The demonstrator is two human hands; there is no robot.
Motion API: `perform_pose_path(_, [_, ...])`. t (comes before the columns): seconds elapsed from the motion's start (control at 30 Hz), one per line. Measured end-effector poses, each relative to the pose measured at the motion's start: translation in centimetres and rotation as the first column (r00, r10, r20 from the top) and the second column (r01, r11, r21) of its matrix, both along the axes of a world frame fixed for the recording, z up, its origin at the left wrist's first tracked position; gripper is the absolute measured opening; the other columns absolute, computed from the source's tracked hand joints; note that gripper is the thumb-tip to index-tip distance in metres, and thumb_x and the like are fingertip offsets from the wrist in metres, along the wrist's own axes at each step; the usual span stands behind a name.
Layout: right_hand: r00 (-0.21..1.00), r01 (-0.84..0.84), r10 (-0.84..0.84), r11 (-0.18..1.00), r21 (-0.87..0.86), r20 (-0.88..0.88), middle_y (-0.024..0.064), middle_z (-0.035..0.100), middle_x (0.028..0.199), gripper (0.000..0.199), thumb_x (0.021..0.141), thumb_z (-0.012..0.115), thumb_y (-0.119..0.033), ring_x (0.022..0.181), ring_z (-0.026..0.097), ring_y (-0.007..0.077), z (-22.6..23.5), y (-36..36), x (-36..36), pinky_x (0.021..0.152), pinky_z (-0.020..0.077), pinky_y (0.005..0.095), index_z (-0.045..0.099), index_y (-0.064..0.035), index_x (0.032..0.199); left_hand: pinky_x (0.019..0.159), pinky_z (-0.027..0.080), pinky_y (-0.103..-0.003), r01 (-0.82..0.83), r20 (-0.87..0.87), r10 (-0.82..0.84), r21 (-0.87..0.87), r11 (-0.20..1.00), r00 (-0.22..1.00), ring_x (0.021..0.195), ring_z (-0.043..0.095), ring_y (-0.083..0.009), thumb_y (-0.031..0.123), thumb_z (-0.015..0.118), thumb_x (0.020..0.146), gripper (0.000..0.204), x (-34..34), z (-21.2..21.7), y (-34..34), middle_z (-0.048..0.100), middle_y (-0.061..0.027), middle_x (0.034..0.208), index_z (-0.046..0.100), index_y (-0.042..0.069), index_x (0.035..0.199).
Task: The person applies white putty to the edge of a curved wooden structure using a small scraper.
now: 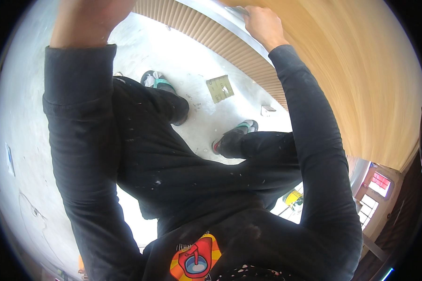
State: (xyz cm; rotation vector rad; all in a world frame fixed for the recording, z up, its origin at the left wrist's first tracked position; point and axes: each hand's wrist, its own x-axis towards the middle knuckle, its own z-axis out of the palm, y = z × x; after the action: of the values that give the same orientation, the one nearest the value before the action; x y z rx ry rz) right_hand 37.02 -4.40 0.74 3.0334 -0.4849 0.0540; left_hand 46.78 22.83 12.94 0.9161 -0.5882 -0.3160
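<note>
At the top edge, my right hand [266,27] is closed with its fingers around a thin grey flat piece [239,10], whose kind I cannot make out. It is up against the pale shiny strip [220,13] that runs between a smooth wood-grain panel [356,70] and a ribbed tan panel [183,21]. My left hand [91,21] is raised at the top left, smeared by motion and cut off by the frame. Its fingers are out of sight, so anything in them is hidden.
On the pale floor [192,61] between my feet lies a torn piece of brown cardboard [220,88]. Beside the ribbed panel's base is a small white object [267,110]. A yellow container [293,199] stands behind my right leg.
</note>
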Motion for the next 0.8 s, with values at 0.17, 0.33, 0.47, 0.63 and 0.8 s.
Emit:
perform_pose_path(0.17, [1.0,0.007,-0.008,0.999,-0.043,-0.025,0.0217,0.072,0.095,0.026,0.093,0.055,-0.023,0.09,0.069,0.0393,-1.0,0.4,0.8,0.083,0.0532,0.0497,0.072,-0.0094,0.108,0.088,0.054,-0.04,-0.053,0.001,0.053,0.011,0.999,0.999,0.101,0.067,-0.0218,0.015,0.042,0.104,0.033,0.0,-0.1,0.0,0.066,-0.0153,0.116,0.05,-0.006,0.128])
perform_pose_path(0.33, [0.999,0.033,-0.035,0.998,-0.049,-0.031,0.0222,0.072,0.095,0.027,0.093,0.053,-0.021,0.091,0.069,0.0395,-2.0,0.4,1.2,0.084,0.0529,0.0495,0.072,-0.009,0.108,0.089,0.054,-0.041,-0.203,-0.002,0.205,0.126,0.971,0.979,0.101,0.067,-0.0219,0.015,0.042,0.104,0.033,-1.2,1.1,-1.2,0.065,-0.0159,0.117,0.049,-0.006,0.128])
perform_pose_path(0.47, [0.997,0.061,-0.063,0.998,-0.033,-0.048,0.0223,0.072,0.098,0.029,0.09,0.056,-0.016,0.096,0.068,0.0389,-2.0,1.0,2.2,0.086,0.0518,0.049,0.072,-0.008,0.113,0.088,0.054,-0.04,-0.183,0.05,0.181,0.038,0.982,0.982,0.101,0.068,-0.0223,0.014,0.041,0.104,0.033,-0.3,0.1,-0.6,0.065,-0.0157,0.116,0.049,-0.007,0.128])
perform_pose_path(0.63, [0.99,0.071,-0.065,0.996,0.047,-0.126,0.0225,0.071,0.104,0.032,0.088,0.06,-0.013,0.101,0.067,0.0381,-0.5,1.8,1.8,0.088,0.0512,0.0481,0.071,-0.0082,0.118,0.088,0.054,-0.04,-0.171,0.016,0.17,0.085,0.982,0.985,0.102,0.068,-0.0229,0.014,0.041,0.104,0.034,0.4,-0.2,0.3,0.065,-0.0161,0.116,0.049,-0.008,0.128])
perform_pose_path(0.8, [0.995,-0.036,0.05,0.987,0.157,-0.085,0.0217,0.071,0.106,0.033,0.089,0.063,-0.016,0.103,0.067,0.0369,2.1,0.9,0.4,0.09,0.0507,0.0465,0.07,-0.0093,0.121,0.087,0.054,-0.039,-0.174,0.008,0.174,0.062,0.983,0.985,0.103,0.067,-0.0229,0.015,0.04,0.104,0.035,-0.1,-0.6,-0.1,0.064,-0.0163,0.118,0.048,-0.008,0.129])
